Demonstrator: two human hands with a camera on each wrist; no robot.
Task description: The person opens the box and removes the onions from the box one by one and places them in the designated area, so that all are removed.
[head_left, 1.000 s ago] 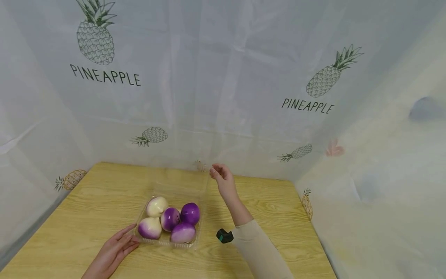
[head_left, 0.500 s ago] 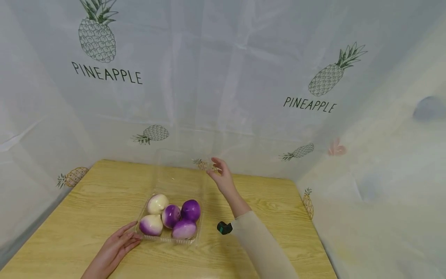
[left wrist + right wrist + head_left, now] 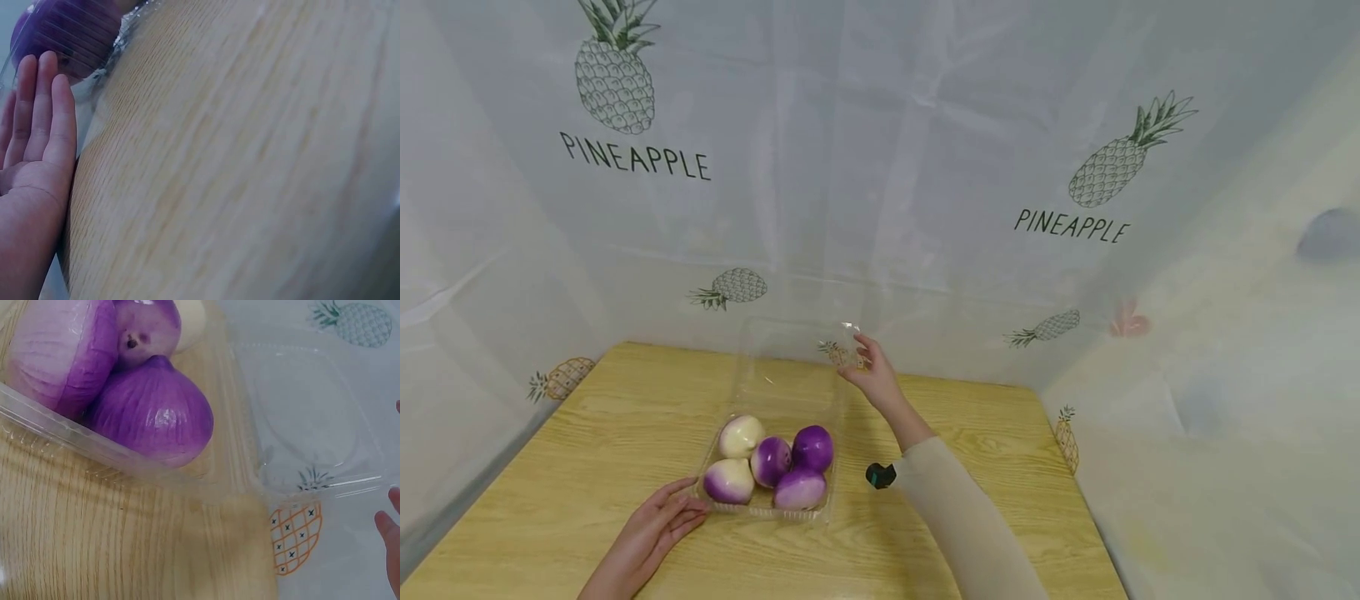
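A clear plastic clamshell box [image 3: 790,515] stands on the table holding several glossy purple-and-cream onions [image 3: 727,482]. Its clear lid [image 3: 786,387] is hinged up at the back, leaning near the wall sheet. My left hand [image 3: 651,533] rests at the box's front left corner, fingers fairly straight; the left wrist view shows these fingers [image 3: 42,106] extended against the box's side. My right hand [image 3: 878,385] is at the lid's upper right edge, thumb and fingers spread apart. Only fingertips [image 3: 390,525] show in the right wrist view, so contact with the lid is unclear.
A wooden table [image 3: 970,417] bears the box. White sheets [image 3: 880,167] printed with pineapples hang behind and at both sides. A small dark device [image 3: 880,476] sits at the right sleeve [image 3: 962,517].
The lid, lower and fainter a second ago, now stands higher and more visible. My right hand has shifted slightly left and up along it. The left hand stays at the box's corner.
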